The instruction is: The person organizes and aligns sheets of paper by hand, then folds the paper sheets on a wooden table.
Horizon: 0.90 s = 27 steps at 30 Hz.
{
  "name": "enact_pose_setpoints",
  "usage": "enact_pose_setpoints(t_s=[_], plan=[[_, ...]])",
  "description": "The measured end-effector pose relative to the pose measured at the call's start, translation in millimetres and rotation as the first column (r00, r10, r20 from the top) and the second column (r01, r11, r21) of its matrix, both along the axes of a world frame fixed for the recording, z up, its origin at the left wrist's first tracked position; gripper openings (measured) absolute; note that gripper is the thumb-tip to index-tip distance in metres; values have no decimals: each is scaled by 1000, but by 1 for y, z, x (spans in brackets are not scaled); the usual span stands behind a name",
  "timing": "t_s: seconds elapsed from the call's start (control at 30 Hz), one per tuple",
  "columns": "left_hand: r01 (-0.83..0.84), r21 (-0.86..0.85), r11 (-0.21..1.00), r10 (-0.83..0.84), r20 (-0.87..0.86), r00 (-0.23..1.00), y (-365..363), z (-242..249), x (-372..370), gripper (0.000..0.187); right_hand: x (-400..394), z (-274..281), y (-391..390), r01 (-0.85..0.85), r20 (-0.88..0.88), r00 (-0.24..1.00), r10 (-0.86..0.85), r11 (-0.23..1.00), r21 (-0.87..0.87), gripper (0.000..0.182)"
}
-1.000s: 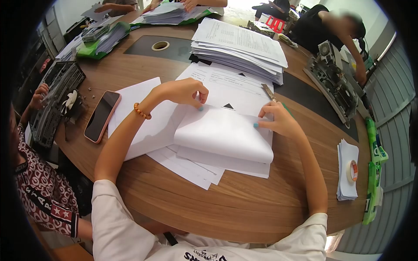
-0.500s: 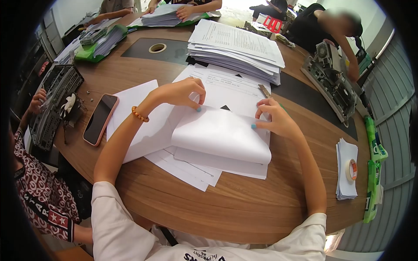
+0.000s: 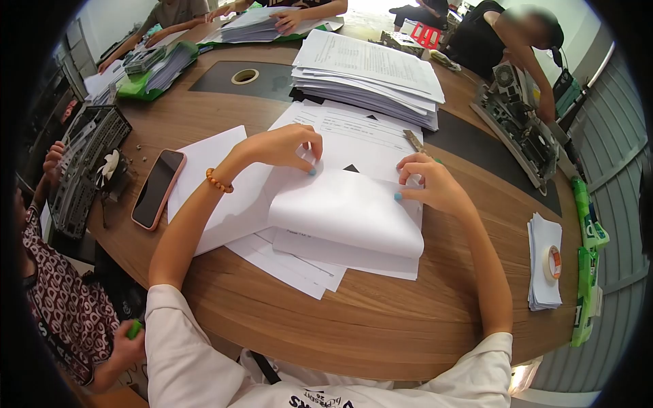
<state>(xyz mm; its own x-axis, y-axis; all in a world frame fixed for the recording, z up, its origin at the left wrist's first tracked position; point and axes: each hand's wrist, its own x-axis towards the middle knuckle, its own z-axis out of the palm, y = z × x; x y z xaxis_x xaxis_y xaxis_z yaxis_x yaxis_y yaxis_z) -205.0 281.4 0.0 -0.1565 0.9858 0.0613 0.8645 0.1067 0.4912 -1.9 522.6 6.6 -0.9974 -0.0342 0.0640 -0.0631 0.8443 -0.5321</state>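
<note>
Two bare hands work a folded sheaf of white paper (image 3: 347, 217) at the middle of a round wooden table (image 3: 381, 319). The left hand (image 3: 282, 146) pinches the sheaf's upper left edge, fingertips together on the paper; the right hand (image 3: 432, 187) presses its upper right corner, fingers curled on the sheet. How many sheets the fold holds is hard to make out. It lies on loose printed pages (image 3: 354, 139), their text too small to read. A tall paper stack (image 3: 371, 75) stands behind. One phone (image 3: 158, 188) lies left of the pages, two rolls of tape (image 3: 245, 76) are in view, and a small metal tool (image 3: 413, 141), possibly a blade, is partly hidden by the right hand. Co-workers' arms are cut off at the edges.
</note>
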Motion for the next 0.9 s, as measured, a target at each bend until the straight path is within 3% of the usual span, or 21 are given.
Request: enact_pose_setpoints(t_s=[0.07,0.13,0.23,0.33,0.43,0.57,0.63,0.77,0.83,0.9], plan=[[-35,22,999,35,32,999,3,4,6,35,0,3,-3,22,56,998,-20,999,-39,16],[-240,-176,955,266,143,953,7,8,14,55,1,4,-5,98,137,988,-76,981,-165,17],[-221,-188,957,235,54,970,9,6,15,62,0,4,-4,80,125,990,-63,988,-134,18],[-202,-91,975,201,-26,979,6,-4,19,55,1,2,-2,42,73,997,-36,995,-86,19],[-195,-130,972,191,-44,981,8,-2,19,52,1,-2,0,4,29,1000,-6,998,70,19],[-167,-109,980,169,7,986,9,1,14,48,1,3,-4,35,18,999,-37,995,94,18],[-124,-135,983,162,320,934,9,4,11,37,0,11,-8,65,43,997,-61,992,-112,16],[-161,-143,977,197,286,938,10,9,18,31,0,5,-9,96,32,995,-91,975,-202,20],[-159,-161,974,189,190,964,11,8,18,32,5,7,-18,85,10,996,-86,993,79,28],[-149,-159,976,180,202,963,10,4,18,33,4,14,-24,145,105,984,-143,989,-10,30]])
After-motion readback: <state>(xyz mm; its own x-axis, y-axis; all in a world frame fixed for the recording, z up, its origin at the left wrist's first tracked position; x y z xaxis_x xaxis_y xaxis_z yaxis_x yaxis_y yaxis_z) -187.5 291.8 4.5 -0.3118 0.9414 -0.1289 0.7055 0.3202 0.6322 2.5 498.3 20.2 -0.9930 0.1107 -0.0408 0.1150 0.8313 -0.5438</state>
